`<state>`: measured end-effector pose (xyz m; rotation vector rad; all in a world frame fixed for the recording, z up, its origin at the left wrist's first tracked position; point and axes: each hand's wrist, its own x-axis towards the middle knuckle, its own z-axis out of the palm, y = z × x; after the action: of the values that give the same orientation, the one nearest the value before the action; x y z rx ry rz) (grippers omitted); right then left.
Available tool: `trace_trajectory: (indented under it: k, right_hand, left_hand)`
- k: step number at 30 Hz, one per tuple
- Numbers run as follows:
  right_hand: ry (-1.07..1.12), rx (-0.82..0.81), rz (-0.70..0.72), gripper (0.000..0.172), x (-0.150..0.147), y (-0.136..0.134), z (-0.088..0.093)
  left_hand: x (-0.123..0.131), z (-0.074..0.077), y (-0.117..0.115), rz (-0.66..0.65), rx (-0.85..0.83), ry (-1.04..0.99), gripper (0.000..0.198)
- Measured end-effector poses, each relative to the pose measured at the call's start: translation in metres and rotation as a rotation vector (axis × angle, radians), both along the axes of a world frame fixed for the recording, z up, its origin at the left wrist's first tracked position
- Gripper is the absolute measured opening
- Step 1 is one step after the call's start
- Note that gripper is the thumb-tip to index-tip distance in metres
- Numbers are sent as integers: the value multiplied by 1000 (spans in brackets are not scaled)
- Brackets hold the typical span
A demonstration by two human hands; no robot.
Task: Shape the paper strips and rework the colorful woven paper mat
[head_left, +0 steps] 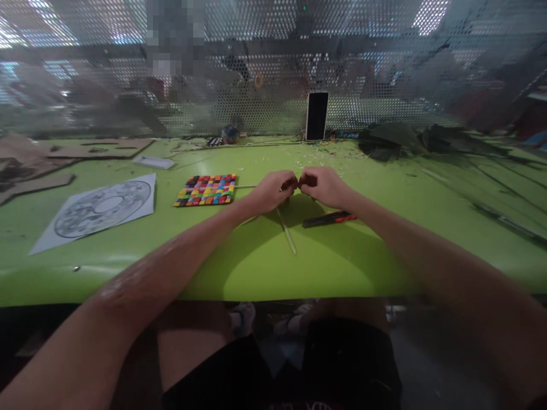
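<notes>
To the left of the multicoloured woven rectangular mat (pixel 205 190), a white paper sheet with a printed grey ring (pixel 102 205) is lying, and beyond that sheet, flat brown cardboard pieces (pixel 92 149) are resting. A small shallow white tray-like piece (pixel 154 163) is sitting just beyond the mat's left end. To the mat's right, past both hands, a black utility knife with red-orange parts (pixel 325 219) is lying, its red end running up to the right forearm in view. Farther beyond and right of the mat, a dark-faced flat device with a pale frame (pixel 317 116) is standing upright, and dark leaf-like pieces (pixel 388 142) are spreading.

The glossy lime-green surface (pixel 256 273) is carrying pale scraps beyond the mat. A perforated grey metal screen (pixel 265 74) is rising behind it.

The mat is showing small blocks of red, yellow, blue, orange and black. A thin pale strip (pixel 245 186) is running from its right edge toward the left hand (pixel 272 191); another pale strip (pixel 288 234) is slanting nearer the person. Right of the mat, the left hand and right hand (pixel 323 185) are curling, fingertips nearly meeting; whether they are gripping anything cannot be told.
</notes>
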<state>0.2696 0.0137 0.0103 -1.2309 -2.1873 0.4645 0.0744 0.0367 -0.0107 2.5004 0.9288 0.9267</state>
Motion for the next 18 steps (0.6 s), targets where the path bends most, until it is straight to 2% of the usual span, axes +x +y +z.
trace_trajectory:
  k: [6,11,15,18]
  right_hand:
    - [-109,113,-58,6,-3,-1,-1]
    - [-212,162,-199,6,-13,-10,-3]
    - [-380,212,-319,17,-24,-20,-3]
    - [-453,245,-328,22,-28,-23,-4]
  left_hand:
    - [0,2,-2,3,15,25,8]
    - [1,2,-7,1,-133,-80,10]
    - [3,-3,-6,2,-244,-200,17]
    - [4,-6,-4,44,-253,-254,19]
